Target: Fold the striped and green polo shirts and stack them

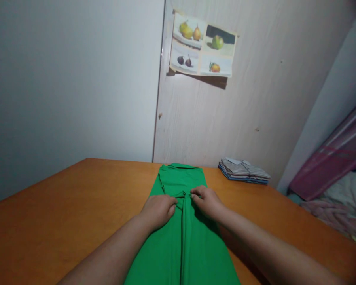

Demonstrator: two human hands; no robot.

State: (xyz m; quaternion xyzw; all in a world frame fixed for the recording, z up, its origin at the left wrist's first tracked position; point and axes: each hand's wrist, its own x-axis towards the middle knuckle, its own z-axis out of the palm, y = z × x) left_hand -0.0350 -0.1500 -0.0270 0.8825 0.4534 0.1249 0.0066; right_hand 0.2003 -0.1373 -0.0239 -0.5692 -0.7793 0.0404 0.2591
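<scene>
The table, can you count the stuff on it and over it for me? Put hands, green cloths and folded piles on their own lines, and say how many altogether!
Hands: 2 (left hand, right hand)
Green cloth: 1
Folded pile: 1, counted as one stack
Total: 4
</scene>
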